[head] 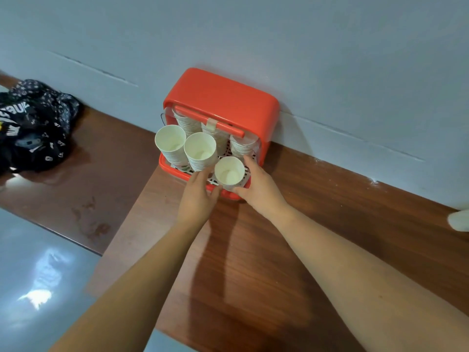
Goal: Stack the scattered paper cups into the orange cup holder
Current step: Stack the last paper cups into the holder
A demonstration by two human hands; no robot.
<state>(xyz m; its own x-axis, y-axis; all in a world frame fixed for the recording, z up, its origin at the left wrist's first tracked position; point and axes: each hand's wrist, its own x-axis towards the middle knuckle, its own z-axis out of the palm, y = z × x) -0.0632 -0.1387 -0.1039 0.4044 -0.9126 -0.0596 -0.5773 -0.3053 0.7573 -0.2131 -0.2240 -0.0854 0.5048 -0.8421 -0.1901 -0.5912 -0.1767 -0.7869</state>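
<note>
Cups are hiding most of the white grid floor inside the orange cup holder, and I am seeing only slivers of it between the stacks. The three rear stacks are sitting partly behind the holder's orange handle bar, so I cannot count them through. I am watching the left hand curling against the near left side of a short paper cup stack at the holder's front right corner, while the right hand is cupping its right side, thumb low at the front; both are closing on that stack, whose base is out of sight behind the fingers. Two taller stacks are leaning toward me just beside it on the left. The holder is backing against the grey wall on the wooden table, which is lying open in front. A dark printed bag is sitting well apart at far left, and a pale object is getting cut off by the right edge.
</note>
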